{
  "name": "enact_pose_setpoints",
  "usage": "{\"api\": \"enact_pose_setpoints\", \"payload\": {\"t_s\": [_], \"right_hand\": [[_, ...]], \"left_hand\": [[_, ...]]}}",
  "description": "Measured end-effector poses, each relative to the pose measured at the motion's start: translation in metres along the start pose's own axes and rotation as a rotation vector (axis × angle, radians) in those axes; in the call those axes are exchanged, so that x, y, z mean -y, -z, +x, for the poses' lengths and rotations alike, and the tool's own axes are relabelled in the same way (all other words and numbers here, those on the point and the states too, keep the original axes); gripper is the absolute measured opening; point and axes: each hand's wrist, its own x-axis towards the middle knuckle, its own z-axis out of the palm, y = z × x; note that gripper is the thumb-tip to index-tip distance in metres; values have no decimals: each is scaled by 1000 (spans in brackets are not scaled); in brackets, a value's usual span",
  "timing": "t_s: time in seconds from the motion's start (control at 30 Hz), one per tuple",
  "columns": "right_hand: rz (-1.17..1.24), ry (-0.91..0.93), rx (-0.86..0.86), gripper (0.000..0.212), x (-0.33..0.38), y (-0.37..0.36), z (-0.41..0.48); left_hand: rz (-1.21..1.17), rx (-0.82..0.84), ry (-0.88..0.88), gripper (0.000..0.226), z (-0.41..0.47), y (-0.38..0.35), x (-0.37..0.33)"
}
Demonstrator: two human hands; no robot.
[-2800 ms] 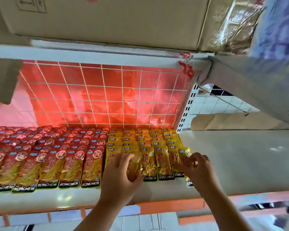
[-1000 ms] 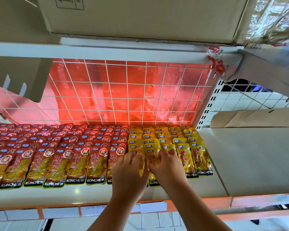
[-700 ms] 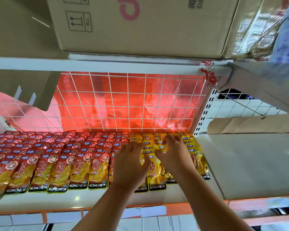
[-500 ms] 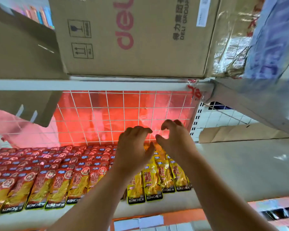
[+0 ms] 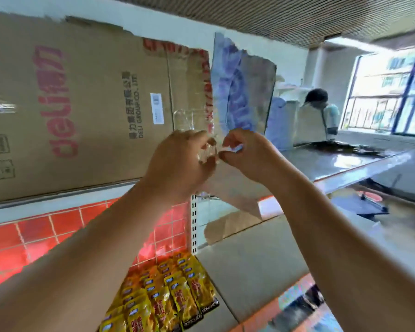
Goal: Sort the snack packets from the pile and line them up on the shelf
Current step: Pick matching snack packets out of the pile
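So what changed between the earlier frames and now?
Both hands lifted off the yellow packets and rose; the left hand and right hand now seem to pinch clear wrap beside the cardboard box. The yellow rows stayed lined up.

The cardboard box point(image 5: 82, 104) is matt; the clear plastic film point(image 5: 189, 121) pinched by the left hand point(image 5: 177, 164) and right hand point(image 5: 247, 156) is glossy and crinkled. The snack packets point(image 5: 177, 300) are shiny plastic, the shelf point(image 5: 261, 271) smooth metal.
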Motion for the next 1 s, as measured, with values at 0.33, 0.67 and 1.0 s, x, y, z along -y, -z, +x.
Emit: {"api": "enact_pose_setpoints", "payload": {"t_s": [0.33,0.67,1.0], "right_hand": [[-118,-120,-33,14,-119,165,-30],[-98,-218,-118,4,-239,336,-68],[-187,-241,-133,8,-310,417,-77]], "left_hand": [[-231,294,-38,21,91,-65,-142],[-80,387,-127,33,155,-129,-299],[-119,394,-82,23,209,-187,-358]]}}
